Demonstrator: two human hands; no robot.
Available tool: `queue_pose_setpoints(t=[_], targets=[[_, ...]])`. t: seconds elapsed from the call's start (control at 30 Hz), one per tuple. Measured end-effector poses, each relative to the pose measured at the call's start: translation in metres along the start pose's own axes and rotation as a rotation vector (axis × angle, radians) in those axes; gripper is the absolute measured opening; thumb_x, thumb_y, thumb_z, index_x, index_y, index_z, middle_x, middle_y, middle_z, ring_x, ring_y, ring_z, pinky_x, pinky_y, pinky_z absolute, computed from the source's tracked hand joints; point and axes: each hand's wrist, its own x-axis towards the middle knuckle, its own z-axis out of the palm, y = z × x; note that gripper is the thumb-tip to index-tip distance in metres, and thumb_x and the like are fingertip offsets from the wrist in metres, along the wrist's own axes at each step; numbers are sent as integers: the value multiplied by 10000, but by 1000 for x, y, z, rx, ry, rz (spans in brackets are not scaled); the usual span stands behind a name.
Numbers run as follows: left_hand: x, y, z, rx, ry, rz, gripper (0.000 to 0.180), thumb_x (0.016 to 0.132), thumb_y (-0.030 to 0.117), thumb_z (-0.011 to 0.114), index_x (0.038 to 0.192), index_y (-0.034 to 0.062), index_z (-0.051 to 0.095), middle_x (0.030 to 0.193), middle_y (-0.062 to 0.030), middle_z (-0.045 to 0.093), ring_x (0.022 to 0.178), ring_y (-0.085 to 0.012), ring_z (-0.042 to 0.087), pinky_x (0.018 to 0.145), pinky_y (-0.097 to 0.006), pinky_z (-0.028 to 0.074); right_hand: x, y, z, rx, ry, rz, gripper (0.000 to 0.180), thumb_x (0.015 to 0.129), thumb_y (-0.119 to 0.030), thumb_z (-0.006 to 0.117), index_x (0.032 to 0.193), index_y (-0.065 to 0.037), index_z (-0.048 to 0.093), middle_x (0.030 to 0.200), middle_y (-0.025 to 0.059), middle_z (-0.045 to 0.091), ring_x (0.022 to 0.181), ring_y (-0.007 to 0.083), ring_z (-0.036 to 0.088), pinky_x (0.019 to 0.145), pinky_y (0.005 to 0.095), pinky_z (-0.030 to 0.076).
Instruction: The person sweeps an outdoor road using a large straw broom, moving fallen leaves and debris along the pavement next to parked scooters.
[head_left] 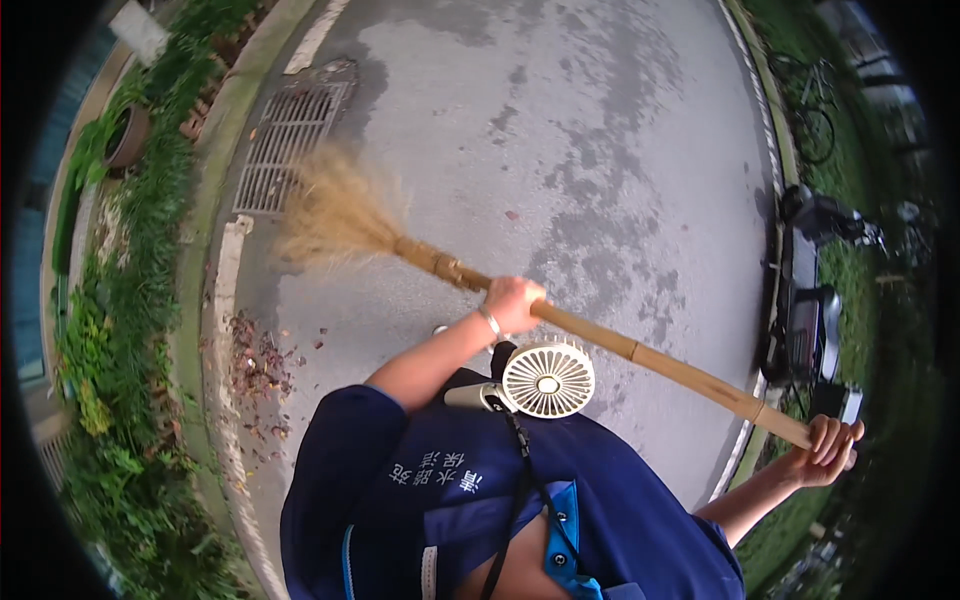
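A long bamboo-handled broom slants across my front, from upper left down to lower right. My left hand is closed round the handle a short way above the bristle binding. At the far end of the handle, my right hand has its fingers wrapped round the pole. The straw-coloured bristles fan out over the pavement beside a metal drain grate and overlap its edge; their tips look blurred. Dry reddish-brown leaves lie scattered along the left kerb, nearer to me than the bristles.
A small white fan hangs at my chest on a dark cord. A kerb and green planting border the grey road on the left. On the right stand a parked scooter and a bicycle.
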Motion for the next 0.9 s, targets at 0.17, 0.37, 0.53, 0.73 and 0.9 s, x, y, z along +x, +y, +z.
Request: queue_pose_setpoints(t=[0.17,0.37,0.53,0.73,0.9], targets=[[55,13,22,50,-202,182,156,681,223,688,627,120,584,642,-73,601,643,-299,605,572,-427,466,-46,-27,12,-210,-38,-210,71,857,-11,476,928,-22,480,483,-23,362,369,54,341,402,191,343],[45,34,86,-25,-416,215,256,619,321,737,624,114,586,655,-99,608,656,-317,608,587,-411,482,-98,-67,-31,-283,245,-211,77,871,-6,431,932,-51,420,463,-44,337,362,66,327,387,219,350],[11,33,137,13,-809,300,273,630,377,724,649,130,611,676,-96,618,677,-310,616,604,-421,480,-191,-77,1,-495,466,-241,87,852,-36,460,903,-65,396,429,-51,324,322,65,314,351,233,355],[-115,111,223,-287,-1522,839,203,689,348,659,780,167,667,769,-117,650,747,-311,635,635,-422,494,-362,-131,208,-923,1061,-368,116,893,-27,438,825,-90,369,491,-31,337,369,58,305,402,189,317],[-270,182,262,-491,-1893,1048,195,688,322,649,789,156,666,749,-124,655,734,-329,638,649,-417,510,-347,-74,344,-1257,1530,-874,96,821,-40,408,749,-104,413,448,-25,266,390,105,286,442,263,298]])
